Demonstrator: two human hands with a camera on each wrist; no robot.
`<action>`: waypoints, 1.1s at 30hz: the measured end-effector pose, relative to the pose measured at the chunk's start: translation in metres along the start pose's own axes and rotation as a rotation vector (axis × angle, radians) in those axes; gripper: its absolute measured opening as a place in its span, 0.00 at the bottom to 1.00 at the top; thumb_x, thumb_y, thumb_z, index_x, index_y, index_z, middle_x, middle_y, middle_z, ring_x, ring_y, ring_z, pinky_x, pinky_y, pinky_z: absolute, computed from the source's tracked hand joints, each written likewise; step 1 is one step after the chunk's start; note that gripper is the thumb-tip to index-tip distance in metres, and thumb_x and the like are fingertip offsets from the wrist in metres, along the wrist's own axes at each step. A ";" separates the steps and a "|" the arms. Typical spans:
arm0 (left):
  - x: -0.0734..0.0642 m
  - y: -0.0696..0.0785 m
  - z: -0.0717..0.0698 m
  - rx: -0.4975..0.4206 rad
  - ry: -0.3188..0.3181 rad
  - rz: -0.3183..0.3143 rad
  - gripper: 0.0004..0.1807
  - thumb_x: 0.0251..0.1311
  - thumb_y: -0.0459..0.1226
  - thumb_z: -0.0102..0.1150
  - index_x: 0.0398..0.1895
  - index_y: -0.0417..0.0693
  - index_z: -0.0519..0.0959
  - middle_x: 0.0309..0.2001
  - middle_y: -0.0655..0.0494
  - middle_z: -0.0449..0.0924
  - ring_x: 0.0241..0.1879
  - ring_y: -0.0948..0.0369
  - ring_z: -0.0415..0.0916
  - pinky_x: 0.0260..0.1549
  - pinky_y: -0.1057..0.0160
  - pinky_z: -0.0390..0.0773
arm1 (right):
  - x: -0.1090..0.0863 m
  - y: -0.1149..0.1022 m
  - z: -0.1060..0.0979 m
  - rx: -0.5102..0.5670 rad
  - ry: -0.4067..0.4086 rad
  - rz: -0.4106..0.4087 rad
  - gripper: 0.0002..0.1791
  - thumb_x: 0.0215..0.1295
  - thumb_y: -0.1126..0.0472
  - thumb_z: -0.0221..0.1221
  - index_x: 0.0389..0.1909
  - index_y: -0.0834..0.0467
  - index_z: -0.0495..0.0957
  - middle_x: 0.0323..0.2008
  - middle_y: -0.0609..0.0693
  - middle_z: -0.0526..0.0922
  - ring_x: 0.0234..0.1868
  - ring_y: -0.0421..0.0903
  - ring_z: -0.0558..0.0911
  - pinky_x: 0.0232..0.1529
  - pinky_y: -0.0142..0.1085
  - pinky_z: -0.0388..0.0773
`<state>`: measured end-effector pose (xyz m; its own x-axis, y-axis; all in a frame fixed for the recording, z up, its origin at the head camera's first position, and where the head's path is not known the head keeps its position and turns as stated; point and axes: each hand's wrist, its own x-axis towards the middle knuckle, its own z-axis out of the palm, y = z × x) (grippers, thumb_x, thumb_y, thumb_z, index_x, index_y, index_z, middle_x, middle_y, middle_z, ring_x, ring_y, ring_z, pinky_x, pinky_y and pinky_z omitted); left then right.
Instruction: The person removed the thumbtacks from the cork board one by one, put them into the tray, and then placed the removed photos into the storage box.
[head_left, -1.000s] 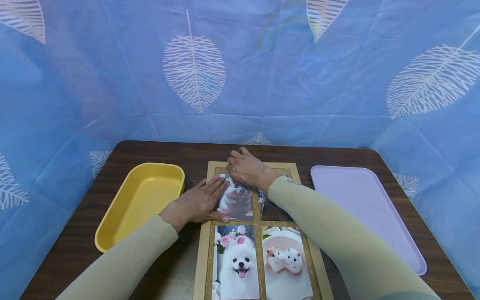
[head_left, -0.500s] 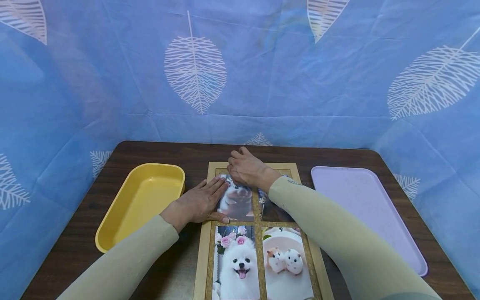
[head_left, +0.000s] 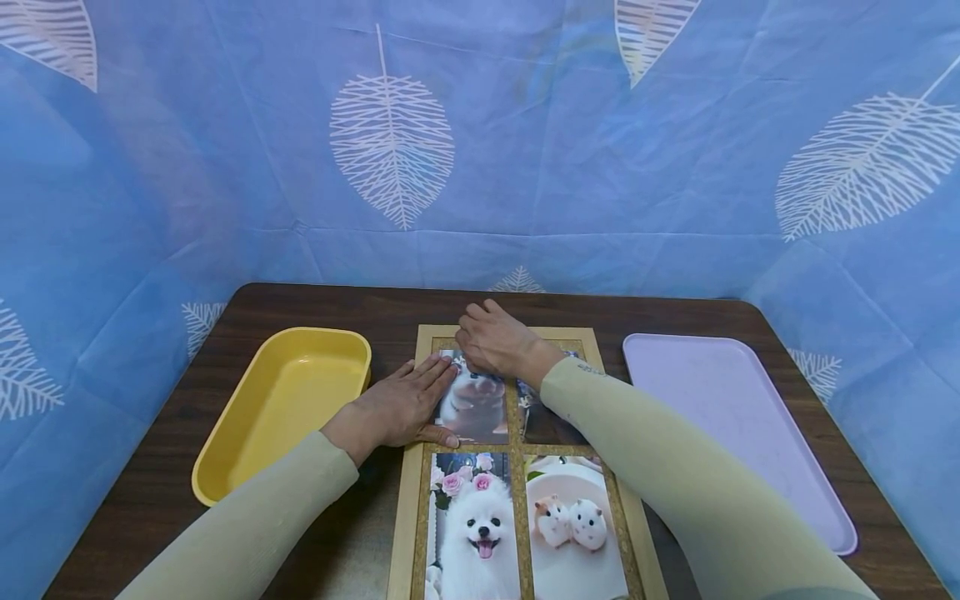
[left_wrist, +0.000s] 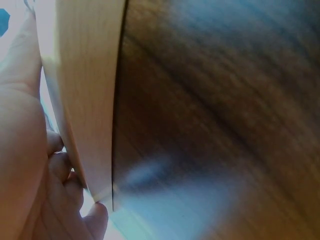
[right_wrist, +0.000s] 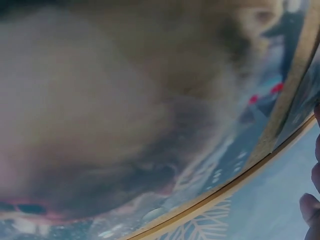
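A pale wooden photo frame (head_left: 652,542) with gold-brown speckled dividers lies on the table, holding several animal photos. My left hand (head_left: 401,404) is spread with straight fingers over the frame's left edge, its fingertips on the upper-left photo (head_left: 472,407). Bent over that photo's top end is my right hand (head_left: 498,342), fingers curled; their tips are hidden. Its wrist partly covers the upper-right photo (head_left: 551,421). Below lie a white dog photo (head_left: 483,525) and a hamster photo (head_left: 573,533). The left wrist view shows the frame's wooden side (left_wrist: 85,95) beside the left fingers (left_wrist: 55,200).
A yellow tray (head_left: 281,417) stands left of the frame, and a flat lilac tray (head_left: 731,425) lies to its right. The dark wooden table (head_left: 360,304) ends in front of a blue leaf-print cloth (head_left: 540,167).
Both hands stay at the upper-left photo. The right hand has dipped very slightly, and the whole head view has shifted a little.
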<state>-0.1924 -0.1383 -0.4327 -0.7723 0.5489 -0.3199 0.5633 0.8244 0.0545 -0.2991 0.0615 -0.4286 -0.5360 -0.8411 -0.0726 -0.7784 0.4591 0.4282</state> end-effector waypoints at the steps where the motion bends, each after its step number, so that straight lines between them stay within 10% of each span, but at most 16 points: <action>1: 0.000 0.000 0.000 -0.001 -0.001 -0.001 0.62 0.64 0.77 0.45 0.87 0.47 0.42 0.87 0.50 0.37 0.86 0.52 0.34 0.82 0.44 0.48 | 0.000 0.000 0.001 0.000 0.000 0.000 0.15 0.82 0.51 0.50 0.46 0.55 0.82 0.46 0.51 0.81 0.47 0.51 0.69 0.48 0.45 0.66; 33: 0.001 0.000 0.000 0.027 0.002 -0.004 0.62 0.64 0.77 0.44 0.87 0.48 0.42 0.87 0.51 0.37 0.86 0.53 0.34 0.82 0.45 0.49 | -0.003 0.003 0.000 -0.072 0.068 -0.059 0.16 0.85 0.55 0.45 0.43 0.55 0.81 0.42 0.51 0.80 0.45 0.51 0.69 0.50 0.47 0.65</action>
<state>-0.1930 -0.1376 -0.4330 -0.7749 0.5463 -0.3180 0.5683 0.8224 0.0280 -0.2992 0.0654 -0.4268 -0.4643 -0.8848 -0.0396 -0.7812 0.3880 0.4890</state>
